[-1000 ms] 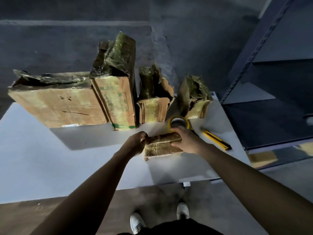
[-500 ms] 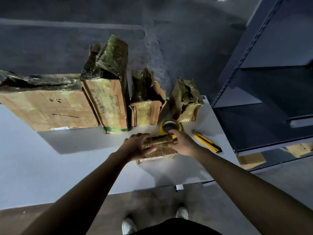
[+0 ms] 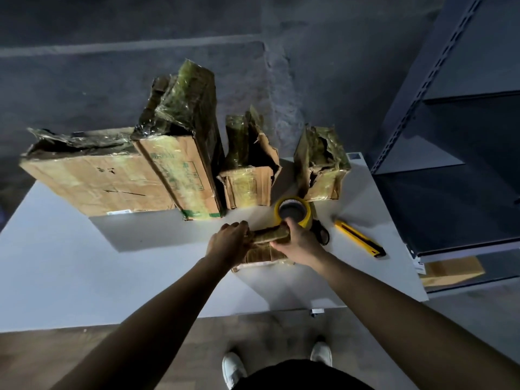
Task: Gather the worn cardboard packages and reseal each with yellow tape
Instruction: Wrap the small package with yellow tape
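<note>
A small worn cardboard package (image 3: 263, 250) stands on the white table (image 3: 84, 271) between my hands. My left hand (image 3: 229, 244) grips its left end and my right hand (image 3: 298, 243) grips its right end, fingers curled over the top. A yellow tape roll (image 3: 292, 211) lies just behind the package, touching my right hand. Several worn, tape-wrapped packages stand in a row behind: a wide box (image 3: 92, 178), a tall box (image 3: 185, 164), a torn box (image 3: 249, 175) and a small box (image 3: 320, 164).
A yellow utility knife (image 3: 358, 239) lies right of the tape, with black scissors (image 3: 322, 235) partly hidden by my right hand. A dark metal shelf rack (image 3: 450, 164) stands at the right, close to the table edge. My shoes (image 3: 233, 370) show below.
The small package has been turned more upright between my hands. My left hand has shifted from its end to grip over its left side. The camera view shifted slightly.
</note>
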The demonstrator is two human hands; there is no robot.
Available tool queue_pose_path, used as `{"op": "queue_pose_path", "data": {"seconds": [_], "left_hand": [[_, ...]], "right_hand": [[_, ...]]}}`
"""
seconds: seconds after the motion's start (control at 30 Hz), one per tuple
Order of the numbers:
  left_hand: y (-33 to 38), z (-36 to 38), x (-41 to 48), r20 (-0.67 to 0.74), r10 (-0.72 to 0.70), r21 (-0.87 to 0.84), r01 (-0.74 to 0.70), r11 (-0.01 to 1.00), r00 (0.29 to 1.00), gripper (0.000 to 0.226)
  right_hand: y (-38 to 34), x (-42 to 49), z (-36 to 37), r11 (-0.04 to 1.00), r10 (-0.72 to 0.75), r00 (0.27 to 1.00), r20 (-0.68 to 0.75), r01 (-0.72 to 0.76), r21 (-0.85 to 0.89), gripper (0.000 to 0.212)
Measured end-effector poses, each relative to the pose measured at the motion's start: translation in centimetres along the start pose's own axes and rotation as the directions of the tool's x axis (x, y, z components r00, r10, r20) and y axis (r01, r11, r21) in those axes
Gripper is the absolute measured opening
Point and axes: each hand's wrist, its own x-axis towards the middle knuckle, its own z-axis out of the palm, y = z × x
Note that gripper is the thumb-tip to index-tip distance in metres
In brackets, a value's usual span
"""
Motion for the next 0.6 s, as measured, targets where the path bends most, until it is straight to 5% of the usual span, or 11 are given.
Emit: {"op": "queue_pose_path", "data": {"seconds": [0.4, 0.47, 0.6], "left_hand": [[-0.1, -1.4, 0.8, 0.168, 0.027, -0.165, 0.001, 0.986, 0.985, 0.041], [-0.5, -1.7, 0.2, 0.243, 0.077, -0.186, -0.031, 0.982, 0.967, 0.057], [-1.6, -1.6, -1.4, 0.312, 0.18, -0.014, -0.185, 0.983, 0.933, 0.107]], "right_hand": [[0.1, -0.2, -0.4, 0.996, -0.044, 0.999, -0.002, 0.045, 0.071, 0.075], [0.0, -0.3, -0.8, 0.993, -0.116, 0.993, -0.006, 0.116, 0.013, 0.071], [0.4, -0.5, -1.3, 0.944, -0.191, 0.973, 0.129, 0.218, -0.247, 0.097]]}}
